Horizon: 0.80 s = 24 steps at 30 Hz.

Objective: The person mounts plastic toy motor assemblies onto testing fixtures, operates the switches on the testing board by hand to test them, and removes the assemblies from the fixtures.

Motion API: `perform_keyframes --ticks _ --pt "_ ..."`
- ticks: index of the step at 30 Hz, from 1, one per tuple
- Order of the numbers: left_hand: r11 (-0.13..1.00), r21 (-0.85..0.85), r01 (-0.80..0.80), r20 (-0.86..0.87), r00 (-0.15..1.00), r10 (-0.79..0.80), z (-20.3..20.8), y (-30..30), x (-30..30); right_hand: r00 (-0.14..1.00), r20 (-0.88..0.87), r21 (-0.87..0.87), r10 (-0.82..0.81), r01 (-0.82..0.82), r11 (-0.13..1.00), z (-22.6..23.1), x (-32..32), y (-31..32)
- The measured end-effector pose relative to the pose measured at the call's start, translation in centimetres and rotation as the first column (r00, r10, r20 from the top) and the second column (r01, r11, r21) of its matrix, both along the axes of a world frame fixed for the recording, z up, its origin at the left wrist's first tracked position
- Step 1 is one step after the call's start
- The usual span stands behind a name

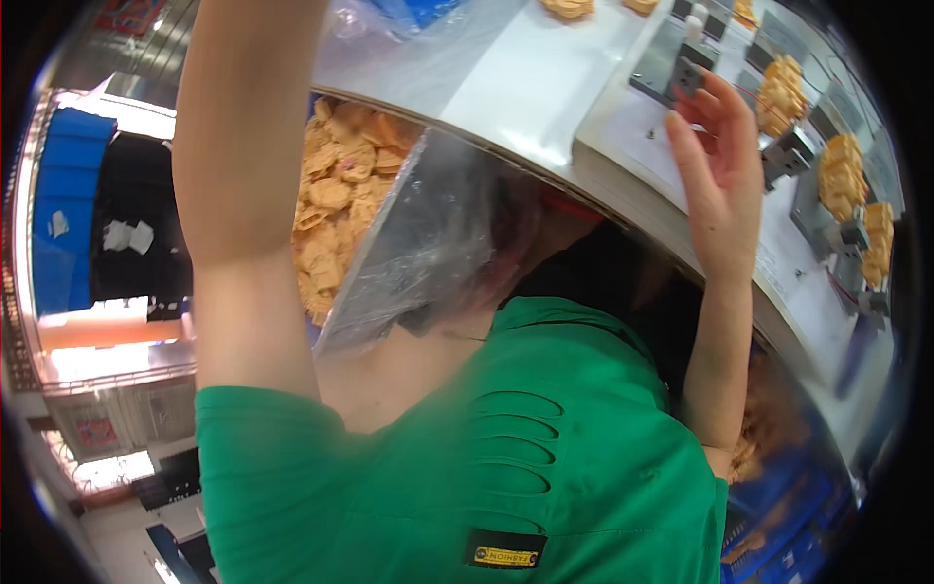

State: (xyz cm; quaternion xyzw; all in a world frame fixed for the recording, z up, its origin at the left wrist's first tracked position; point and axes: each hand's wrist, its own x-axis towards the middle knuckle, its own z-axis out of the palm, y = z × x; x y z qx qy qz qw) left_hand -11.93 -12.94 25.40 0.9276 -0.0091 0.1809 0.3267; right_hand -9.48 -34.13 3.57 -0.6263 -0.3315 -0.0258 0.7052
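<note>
My left arm [248,146] reaches up past the top edge, so my left hand is out of sight. My right hand [722,175] is raised over the worktable at the right, its fingers loosely curled and its thumb apart from them. The fingertips are at a small dark grey block [688,78] of a metal fixture; I cannot tell whether they press on it. Along the same bench several similar fixtures stand in a row, with tan, bumpy moulded pieces [781,95] on or beside them. Another tan piece [842,177] sits farther along.
Below the table edge, a clear plastic bag [438,229] lies beside a heap of tan pieces [336,185]. More clear plastic [365,24] rests on the white tabletop [525,78]. Blue crates [788,521] are at the lower right. Thin wires run near the fixtures.
</note>
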Motion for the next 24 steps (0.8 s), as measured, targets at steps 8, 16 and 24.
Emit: perform_keyframes --ticks 8,16,24 --pt "0.695 -0.135 -0.706 -0.246 0.703 0.667 -23.2 21.5 -22.3 0.990 0.107 -0.087 -0.094 0.103 0.991 0.2 -0.5 0.1" --pt "0.830 -0.209 -0.518 0.103 0.832 0.545 -21.3 17.3 -12.8 0.980 0.148 -0.168 -0.132 0.156 0.973 0.6 -0.9 -0.5" --pt "0.929 0.329 -0.168 -0.057 0.979 0.197 -19.7 8.5 12.1 0.959 0.229 -0.151 -0.169 0.206 0.967 1.0 -1.4 -0.5"
